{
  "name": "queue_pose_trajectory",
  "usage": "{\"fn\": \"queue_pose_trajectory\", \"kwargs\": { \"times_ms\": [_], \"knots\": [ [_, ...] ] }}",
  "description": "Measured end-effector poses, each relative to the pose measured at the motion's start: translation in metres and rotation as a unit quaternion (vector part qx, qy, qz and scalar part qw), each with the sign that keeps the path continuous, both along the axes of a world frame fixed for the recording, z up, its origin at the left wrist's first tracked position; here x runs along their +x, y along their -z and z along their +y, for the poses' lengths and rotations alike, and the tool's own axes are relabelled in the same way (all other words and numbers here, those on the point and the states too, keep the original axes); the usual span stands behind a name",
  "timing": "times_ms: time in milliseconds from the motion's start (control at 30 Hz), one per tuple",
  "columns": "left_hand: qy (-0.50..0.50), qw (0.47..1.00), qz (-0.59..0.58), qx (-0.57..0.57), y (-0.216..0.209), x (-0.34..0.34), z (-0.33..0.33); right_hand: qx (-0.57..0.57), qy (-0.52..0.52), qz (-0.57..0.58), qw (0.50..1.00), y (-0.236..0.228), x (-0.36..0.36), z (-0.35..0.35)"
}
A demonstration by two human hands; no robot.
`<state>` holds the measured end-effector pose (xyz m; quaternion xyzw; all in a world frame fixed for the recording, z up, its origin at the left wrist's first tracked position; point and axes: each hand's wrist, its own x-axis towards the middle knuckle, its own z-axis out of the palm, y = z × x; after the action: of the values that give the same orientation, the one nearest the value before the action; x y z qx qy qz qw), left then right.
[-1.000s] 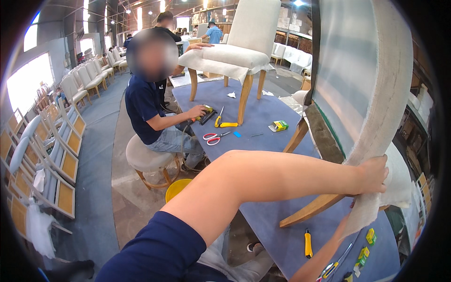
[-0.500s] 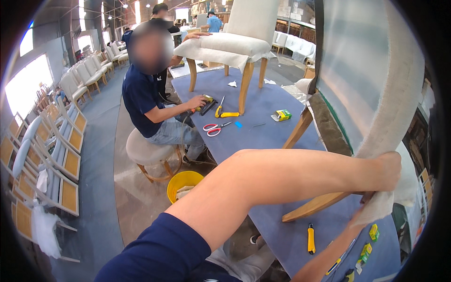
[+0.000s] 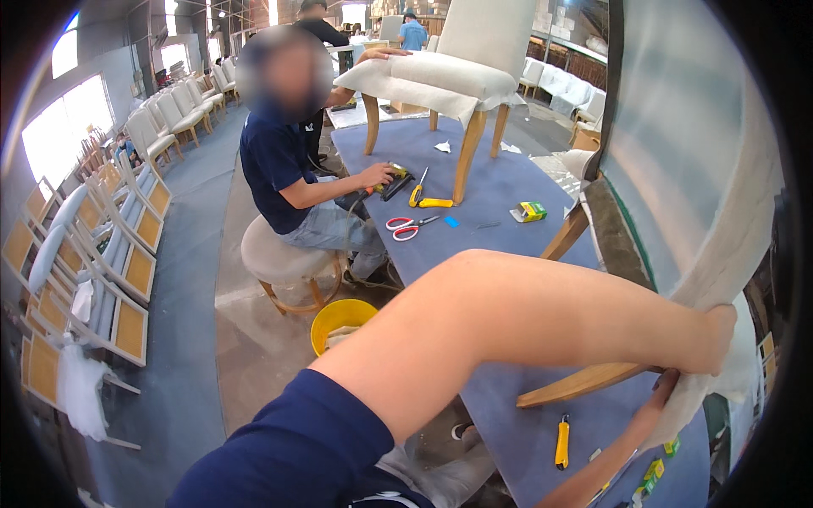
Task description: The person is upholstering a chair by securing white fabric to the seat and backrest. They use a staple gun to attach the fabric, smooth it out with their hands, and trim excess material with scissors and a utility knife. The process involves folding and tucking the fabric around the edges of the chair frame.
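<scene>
An upholstered chair [image 3: 735, 199] with pale fabric lies tipped on the table at the right, its wooden legs [image 3: 584, 383] pointing left. My left arm reaches across the view. My left hand [image 3: 720, 339] is bent down against the pale cover at the chair's edge, its fingers hidden behind that edge. Just below it, my right hand [image 3: 665, 391] comes up from the lower edge. Its fingers are closed at a loose flap of cover fabric [image 3: 677, 415], which partly hides them. A yellow utility knife [image 3: 562, 444] lies on the table left of my right forearm.
On the blue-grey table [image 3: 508, 254] lie scissors [image 3: 405, 227], yellow cutters and small boxes [image 3: 529, 212]. Across it, a seated co-worker [image 3: 284, 161] holds a staple gun [image 3: 396, 180] and touches another chair [image 3: 440, 80]. A yellow bucket [image 3: 339, 322] stands on the floor. Chair frames [image 3: 110, 279] fill the left.
The view has swung slightly left, so most things sit farther right. My left hand appears a little lower at the chair's edge; my right hand stays by the fabric flap.
</scene>
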<state>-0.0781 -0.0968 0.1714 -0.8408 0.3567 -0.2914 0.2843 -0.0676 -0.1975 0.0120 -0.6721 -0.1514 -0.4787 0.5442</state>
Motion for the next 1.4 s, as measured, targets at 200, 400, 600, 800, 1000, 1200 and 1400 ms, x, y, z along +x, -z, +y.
{"fn": "queue_pose_trajectory", "kwargs": {
  "times_ms": [200,400,600,800,1000,1200,1400],
  "knots": [
    [-0.011,0.999,-0.051,0.001,0.017,0.014,-0.004,-0.027,-0.077,0.053,0.995,0.009,0.035,-0.030],
    [-0.046,0.998,-0.037,0.036,0.001,-0.001,-0.002,-0.398,0.005,0.279,0.874,0.135,0.003,-0.151],
    [-0.011,0.998,-0.058,-0.004,0.021,0.016,-0.012,-0.523,0.404,0.316,0.681,0.261,-0.100,-0.218],
    [-0.018,0.999,-0.044,-0.003,0.011,0.007,-0.008,-0.527,0.367,0.282,0.713,0.289,-0.097,-0.240],
    [-0.023,1.000,-0.006,0.015,0.007,0.005,-0.007,-0.485,0.345,0.449,0.666,0.222,-0.121,-0.209],
    [-0.037,0.998,0.038,0.021,-0.008,-0.015,-0.002,-0.465,0.270,0.518,0.665,0.217,-0.121,-0.226],
    [-0.007,0.998,-0.070,-0.002,0.015,0.004,-0.003,-0.376,0.066,0.527,0.759,0.233,-0.096,-0.287]
  ]
}}
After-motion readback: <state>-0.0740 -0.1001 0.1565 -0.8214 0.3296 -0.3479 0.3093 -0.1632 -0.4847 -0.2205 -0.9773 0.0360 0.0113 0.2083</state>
